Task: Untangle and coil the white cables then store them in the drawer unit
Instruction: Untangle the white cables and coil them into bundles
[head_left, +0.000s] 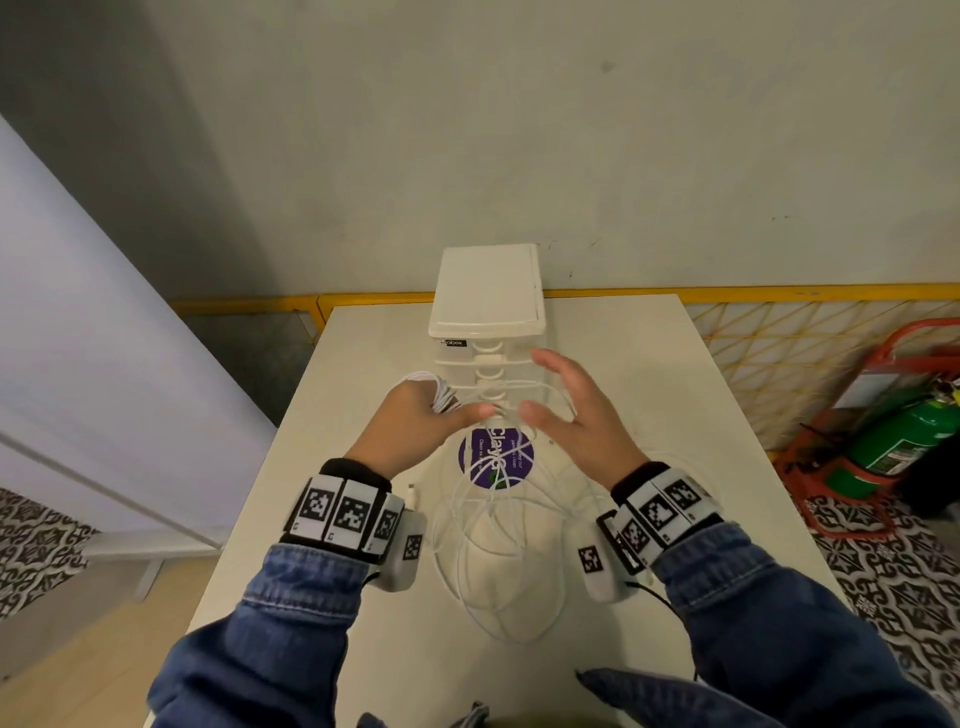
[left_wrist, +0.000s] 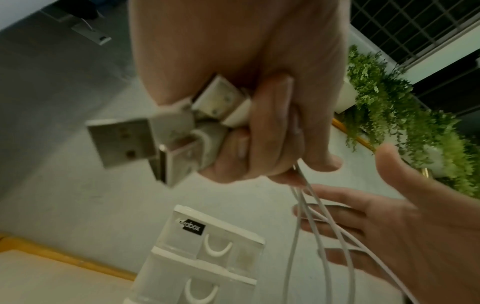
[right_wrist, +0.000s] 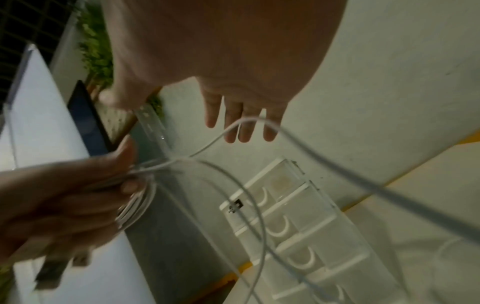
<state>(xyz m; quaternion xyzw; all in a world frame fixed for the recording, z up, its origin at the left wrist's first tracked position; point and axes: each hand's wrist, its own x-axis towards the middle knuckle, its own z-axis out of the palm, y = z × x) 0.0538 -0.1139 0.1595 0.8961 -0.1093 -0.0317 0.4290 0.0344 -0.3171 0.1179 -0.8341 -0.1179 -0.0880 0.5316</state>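
My left hand (head_left: 415, 421) grips a bunch of white cables (head_left: 441, 397) in its fist above the table; the left wrist view shows their USB plugs (left_wrist: 124, 142) sticking out of the curled fingers (left_wrist: 272, 127). Loose strands (head_left: 493, 525) hang from that fist onto the table in tangled loops. My right hand (head_left: 566, 410) is open, fingers spread, with one strand (right_wrist: 249, 121) running across them. The white drawer unit (head_left: 485, 306) stands just behind both hands, its drawers shut.
A purple round sticker (head_left: 496, 460) lies on the white table (head_left: 649, 395) under the cables. A loose plug end (head_left: 412, 493) rests near my left wrist. To the right on the floor stands a green extinguisher (head_left: 898, 441) in a red frame.
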